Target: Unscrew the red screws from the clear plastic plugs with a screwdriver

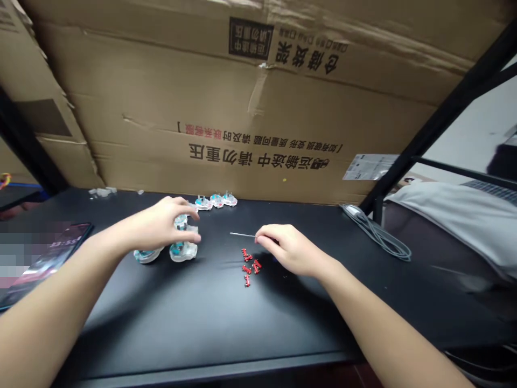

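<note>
My left hand (pixel 163 223) hovers at the clear and teal plastic pieces (pixel 183 251), thumb and fingers apart; whether it touches one is unclear. Another such piece (pixel 147 255) lies partly under the wrist. Pinched in my right hand (pixel 278 245) is a thin metal rod (pixel 242 234), its tip pointing left. Several small red parts (pixel 247 269) lie scattered on the black table just below the rod. A row of similar clear pieces (pixel 217 201) stands behind, near the cardboard.
Cardboard (pixel 226 108) walls the back of the black table (pixel 226 334). A phone (pixel 52 253) lies at the left. At the right are a coiled grey cable (pixel 379 234), a black metal frame and grey cloth (pixel 452 215). Small clear scraps (pixel 103 192) sit back left.
</note>
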The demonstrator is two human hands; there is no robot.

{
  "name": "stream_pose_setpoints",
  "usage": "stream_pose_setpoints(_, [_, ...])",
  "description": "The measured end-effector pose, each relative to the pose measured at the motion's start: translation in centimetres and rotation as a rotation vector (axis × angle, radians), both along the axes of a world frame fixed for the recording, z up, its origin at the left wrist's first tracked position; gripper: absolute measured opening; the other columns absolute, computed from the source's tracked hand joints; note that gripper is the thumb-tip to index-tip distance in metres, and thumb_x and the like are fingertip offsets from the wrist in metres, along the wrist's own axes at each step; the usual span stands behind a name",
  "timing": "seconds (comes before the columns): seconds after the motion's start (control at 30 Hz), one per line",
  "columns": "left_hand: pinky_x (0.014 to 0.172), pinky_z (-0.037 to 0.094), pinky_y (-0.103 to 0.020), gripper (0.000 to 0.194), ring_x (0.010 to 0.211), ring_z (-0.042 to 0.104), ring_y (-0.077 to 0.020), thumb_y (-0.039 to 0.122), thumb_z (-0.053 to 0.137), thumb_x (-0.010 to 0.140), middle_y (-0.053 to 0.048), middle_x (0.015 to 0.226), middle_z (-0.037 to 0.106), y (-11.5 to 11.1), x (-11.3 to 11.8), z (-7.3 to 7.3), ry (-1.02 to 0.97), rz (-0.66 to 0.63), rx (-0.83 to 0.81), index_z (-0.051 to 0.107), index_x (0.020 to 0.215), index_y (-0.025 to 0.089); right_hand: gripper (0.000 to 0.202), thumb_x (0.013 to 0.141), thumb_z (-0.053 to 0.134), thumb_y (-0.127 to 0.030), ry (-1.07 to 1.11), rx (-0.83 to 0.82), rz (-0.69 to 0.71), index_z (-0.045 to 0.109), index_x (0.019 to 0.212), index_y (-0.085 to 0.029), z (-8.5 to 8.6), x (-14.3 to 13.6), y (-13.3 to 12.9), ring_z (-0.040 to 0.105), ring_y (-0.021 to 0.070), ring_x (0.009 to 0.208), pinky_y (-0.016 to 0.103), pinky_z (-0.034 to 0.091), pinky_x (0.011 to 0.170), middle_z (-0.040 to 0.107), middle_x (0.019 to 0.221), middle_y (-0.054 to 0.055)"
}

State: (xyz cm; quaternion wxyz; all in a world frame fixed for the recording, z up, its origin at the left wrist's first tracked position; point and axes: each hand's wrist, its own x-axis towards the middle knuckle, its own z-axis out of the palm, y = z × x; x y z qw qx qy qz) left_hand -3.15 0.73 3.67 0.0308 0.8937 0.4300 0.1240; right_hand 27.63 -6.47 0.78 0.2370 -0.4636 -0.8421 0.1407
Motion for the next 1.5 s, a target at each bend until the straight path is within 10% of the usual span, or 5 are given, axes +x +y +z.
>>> stream_pose_setpoints(0.37, [0.087,0.056,-0.044,0.034,0.105,0.064,-0.0238,0.032,0.061,0.095,-0.010,0.125,0.062,7.7,2.4,-0.5,0.236,0.294,-0.196,0.059,0.125,0.016,0.021,0.092,0.056,-0.024,0.070,0.007,-0.062,0.073,0.080,-0.020,-0.1,0.1,0.3,0.059,0.0121,0.067,0.024,0.039,0.065,0.071,0.076,-0.001])
stream_pose_setpoints(0.53, [0.096,0.050,-0.044,0.031,0.112,0.062,-0.0279,0.035,0.061,0.093,-0.012,0.124,0.065,4.3,2.6,1.2,0.102,0.258,-0.065,0.065,0.118,0.016,0.028,0.094,0.054,-0.027,0.157,0.136,-0.107,0.067,0.071,-0.018,0.3,-0.2,-0.1,0.056,0.0120,0.063,0.025,0.038,0.063,0.067,0.069,-0.001])
stream_pose_setpoints(0.77, [0.085,0.051,-0.029,0.031,0.096,0.068,-0.0217,0.045,0.075,0.078,-0.002,0.105,0.076,-3.5,4.7,1.9,-0.422,-0.155,-0.118,0.076,0.101,0.024,0.028,0.092,0.058,-0.025,0.256,0.331,-0.106,0.065,0.065,-0.017,0.9,-0.8,-1.1,0.052,0.0099,0.055,0.024,0.038,0.057,0.063,0.061,-0.001])
stream_pose_setpoints(1.1, [0.088,0.055,-0.032,0.030,0.099,0.068,-0.0243,0.035,0.078,0.078,-0.007,0.110,0.073,-5.0,4.9,0.1,-0.926,-0.135,-0.436,0.074,0.103,0.019,0.024,0.087,0.063,-0.020,0.319,0.443,-0.134,0.065,0.064,-0.016,1.6,-1.1,-2.2,0.050,0.0078,0.049,0.022,0.038,0.052,0.061,0.056,-0.002])
stream_pose_setpoints(1.5, [0.088,0.057,-0.033,0.030,0.097,0.071,-0.0246,0.034,0.081,0.075,-0.005,0.103,0.076,-6.1,5.9,-0.1,-1.044,-0.118,-0.619,0.075,0.099,0.019,0.023,0.087,0.064,-0.018,0.338,0.470,-0.083,0.064,0.065,-0.016,1.7,-1.4,-2.8,0.049,0.0079,0.049,0.022,0.038,0.050,0.061,0.056,-0.002])
